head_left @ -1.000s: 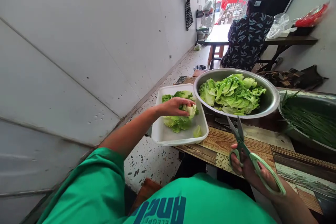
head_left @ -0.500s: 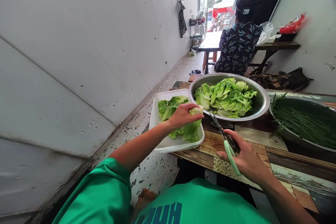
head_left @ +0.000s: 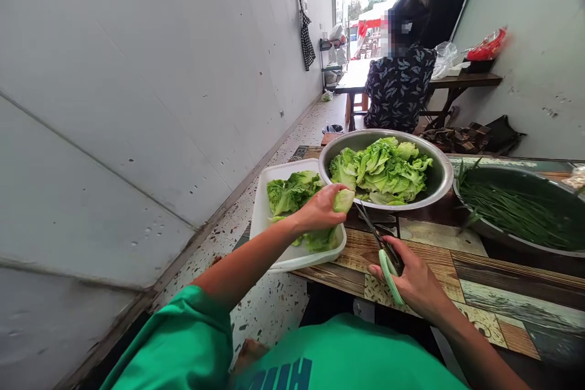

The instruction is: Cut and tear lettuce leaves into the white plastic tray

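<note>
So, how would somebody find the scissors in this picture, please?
Start at the steel bowl of lettuce on the wooden table. Just in front of it, the right hand holds the scissors, blades toward the bowl. Their pale green handle sets them apart.

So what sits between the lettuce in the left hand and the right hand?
Head view: only the scissors, blades aimed at the lettuce held by the left hand; handles in the right hand.

a dark round metal basin (head_left: 562, 186) of long green chives (head_left: 516, 213) sits on the patterned wooden table (head_left: 503, 298); a seated person in a dark leaf-print top (head_left: 397, 94) sits beyond.
</note>
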A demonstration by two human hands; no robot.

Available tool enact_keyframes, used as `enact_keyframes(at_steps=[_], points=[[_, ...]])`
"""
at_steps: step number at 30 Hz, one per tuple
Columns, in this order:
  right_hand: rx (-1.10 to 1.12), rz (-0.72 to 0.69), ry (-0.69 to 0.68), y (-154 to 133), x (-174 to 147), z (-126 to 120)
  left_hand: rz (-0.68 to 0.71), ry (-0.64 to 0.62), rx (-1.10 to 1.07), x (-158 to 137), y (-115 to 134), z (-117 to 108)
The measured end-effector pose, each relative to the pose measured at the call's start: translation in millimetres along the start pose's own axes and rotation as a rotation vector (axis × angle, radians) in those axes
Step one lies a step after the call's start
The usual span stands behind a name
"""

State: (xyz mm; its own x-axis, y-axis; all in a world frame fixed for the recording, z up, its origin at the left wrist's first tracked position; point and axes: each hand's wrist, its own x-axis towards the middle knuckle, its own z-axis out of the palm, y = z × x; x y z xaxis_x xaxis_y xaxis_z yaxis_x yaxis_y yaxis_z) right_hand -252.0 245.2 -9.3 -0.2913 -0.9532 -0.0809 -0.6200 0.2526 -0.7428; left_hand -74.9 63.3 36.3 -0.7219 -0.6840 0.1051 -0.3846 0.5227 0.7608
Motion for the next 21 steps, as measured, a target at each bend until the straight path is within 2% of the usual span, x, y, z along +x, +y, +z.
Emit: enact_keyframes(at_steps=[4,7,16,21], points=[[0.04,0.033,-0.036,0,-3,0,0.054,0.009,0.002,-4,-8,-7],[0.058,0.059,-0.064,0,-7,0,0.071,0.039,0.202,-9,-6,0],[0.033,0.099,-0.056,10,-27,-13,0.184,0.052,0.914,-27,33,40],[0.013,0.107,-0.108,12,-31,-20,0.17,0.008,0.984,-25,46,50]])
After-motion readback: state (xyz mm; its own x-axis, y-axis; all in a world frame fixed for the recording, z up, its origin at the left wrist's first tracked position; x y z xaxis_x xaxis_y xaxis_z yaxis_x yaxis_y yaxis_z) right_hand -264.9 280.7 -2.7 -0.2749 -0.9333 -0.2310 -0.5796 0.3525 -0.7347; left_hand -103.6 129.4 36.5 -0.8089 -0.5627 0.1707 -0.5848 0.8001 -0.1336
